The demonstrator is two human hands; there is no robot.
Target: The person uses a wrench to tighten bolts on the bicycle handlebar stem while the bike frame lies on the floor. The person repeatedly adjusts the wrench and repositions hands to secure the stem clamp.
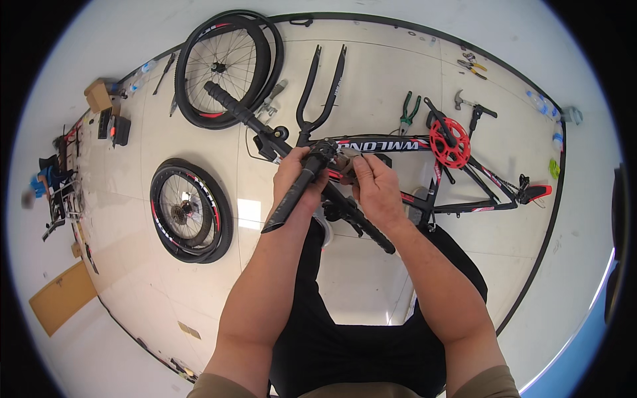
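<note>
So the black seatpost (295, 194) is up off the floor, wrapped in the left hand (288, 174). Its long axis runs diagonally: slant-cut end down toward the left forearm, clamp head (323, 151) up and to the right. That clamp end is what matters here, since it sits just left of the right hand (381, 192), whose thumb and index are narrowed together right beside it. Can't tell what, if anything, is between those fingertips. Left hand's the nearer one, obviously, since it's got the post.

Underneath, the handlebar (249, 119) lies crossways to the post on the pale tile floor (126, 232). The frame (378, 144) with its red chainring (451, 156) is off to the right, fork (335, 86) up ahead, wheels (188, 211) to the left. Green-handled pliers (415, 108) and a hammer (474, 105) lie beyond the frame, near a white wall (584, 199).
</note>
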